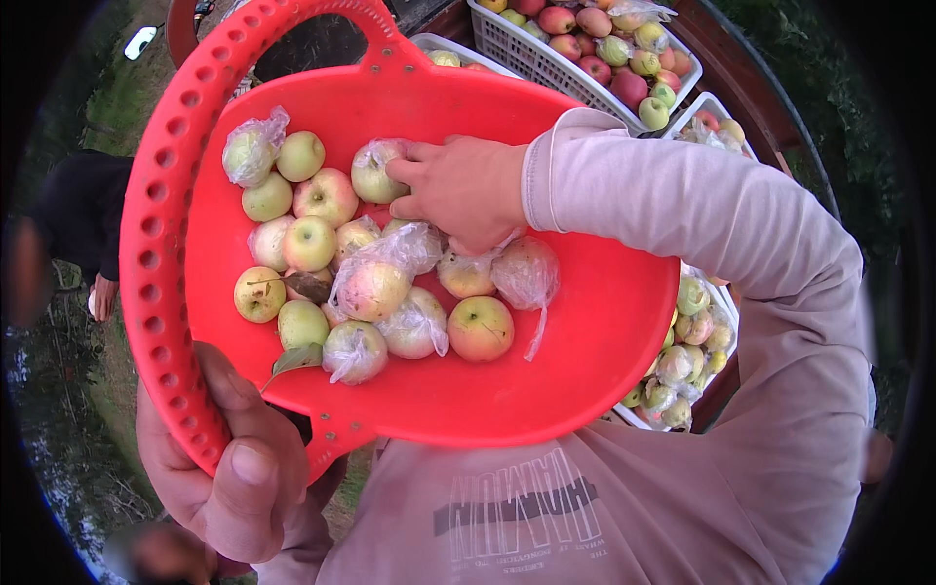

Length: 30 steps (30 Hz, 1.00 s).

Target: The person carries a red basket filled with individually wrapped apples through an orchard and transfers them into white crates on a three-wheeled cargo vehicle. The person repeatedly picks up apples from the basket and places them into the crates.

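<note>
A red plastic basket (570, 358) with a perforated arched handle fills the middle of the view. Inside lie many apples, some bare and some wrapped in thin clear plastic film. My left hand (245, 461) is closed around the lower left end of the basket's handle. Reaching in from the right, my right hand (468, 190) has its fingertips against a film-wrapped green apple (379, 172); whether it grips the apple cannot be told. A bare reddish-yellow apple (480, 329) rests near the front of the pile, and a green leaf (298, 358) lies at its lower left.
White plastic crates of apples stand beyond and to the right: one at the top (556, 69), one partly behind my sleeve (724, 117), one at the right (727, 303). A curved metal rim runs behind them. Another person in dark clothing (84, 212) is at the left.
</note>
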Each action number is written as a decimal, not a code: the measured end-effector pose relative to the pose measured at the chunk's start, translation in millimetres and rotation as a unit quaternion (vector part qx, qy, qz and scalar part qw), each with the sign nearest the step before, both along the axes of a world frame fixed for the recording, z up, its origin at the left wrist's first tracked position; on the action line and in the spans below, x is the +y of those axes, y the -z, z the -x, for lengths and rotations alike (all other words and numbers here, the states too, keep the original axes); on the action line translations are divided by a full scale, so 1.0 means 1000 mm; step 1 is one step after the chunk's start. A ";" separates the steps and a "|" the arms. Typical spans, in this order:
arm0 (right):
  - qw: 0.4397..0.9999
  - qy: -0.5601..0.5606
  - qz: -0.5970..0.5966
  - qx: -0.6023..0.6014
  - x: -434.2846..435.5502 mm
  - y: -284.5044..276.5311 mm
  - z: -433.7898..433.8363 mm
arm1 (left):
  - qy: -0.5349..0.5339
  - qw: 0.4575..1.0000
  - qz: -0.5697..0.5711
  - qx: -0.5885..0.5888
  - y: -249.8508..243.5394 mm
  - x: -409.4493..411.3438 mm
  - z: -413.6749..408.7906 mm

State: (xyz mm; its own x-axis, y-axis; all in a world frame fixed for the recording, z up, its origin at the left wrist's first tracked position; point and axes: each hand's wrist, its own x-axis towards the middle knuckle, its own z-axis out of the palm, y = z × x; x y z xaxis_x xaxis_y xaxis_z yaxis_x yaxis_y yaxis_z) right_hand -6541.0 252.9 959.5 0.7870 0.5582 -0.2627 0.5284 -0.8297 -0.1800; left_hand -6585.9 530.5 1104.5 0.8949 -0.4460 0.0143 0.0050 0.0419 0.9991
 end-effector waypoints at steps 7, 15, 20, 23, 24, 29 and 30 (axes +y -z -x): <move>0.997 0.079 0.012 0.024 0.034 -0.011 0.005 | 0.109 0.994 -0.030 -0.004 -0.002 0.015 -0.011; 0.982 0.173 0.076 -0.002 0.044 0.008 0.016 | 0.110 0.993 -0.046 -0.018 0.001 0.011 -0.013; 0.976 0.201 0.084 0.013 0.050 0.004 0.015 | 0.070 0.997 0.016 -0.022 0.008 0.013 -0.008; 0.973 0.220 0.067 0.023 0.049 0.009 0.020 | 0.060 0.997 0.034 -0.024 0.010 0.007 -0.006; 0.972 0.221 0.068 0.029 0.049 0.010 0.017 | 0.054 0.998 0.033 -0.026 0.009 0.005 -0.006; 0.974 0.221 0.040 0.036 0.046 0.008 0.016 | -0.041 0.996 0.070 -0.031 0.014 -0.013 0.002; 0.973 0.227 0.031 0.016 0.043 0.001 0.021 | -0.033 0.996 0.073 -0.025 0.013 -0.015 0.003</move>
